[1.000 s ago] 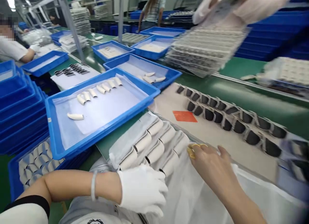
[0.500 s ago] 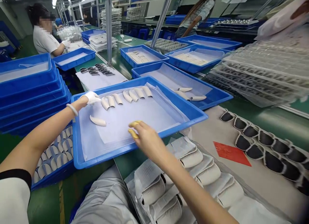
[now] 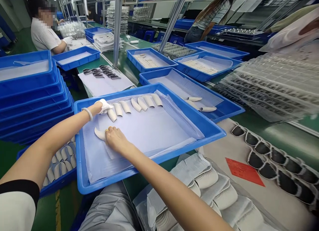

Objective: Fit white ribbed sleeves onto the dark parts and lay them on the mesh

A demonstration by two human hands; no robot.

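A blue tray (image 3: 214,133) lined with white sheet lies in front of me. A row of several white curved shell pieces (image 3: 139,103) runs along its far side. My left hand (image 3: 104,105), in a white glove, rests at the left end of that row, fingers curled on the first piece. My right hand (image 3: 115,139), bare with yellow finger cots, is pinched on a lone white shell piece (image 3: 99,134) lying on the sheet nearer me.
A clear-wrapped bundle of white shell pieces (image 3: 206,191) lies on my lap side. Black shell pieces (image 3: 271,156) and a red card (image 3: 243,171) lie at right. Stacked blue trays (image 3: 30,94) stand left, more trays (image 3: 191,91) behind. Other people work at far left and back.
My right hand moved left from the tray's near edge onto the lone shell piece. My left hand stayed at the row's left end. The view shifted slightly.
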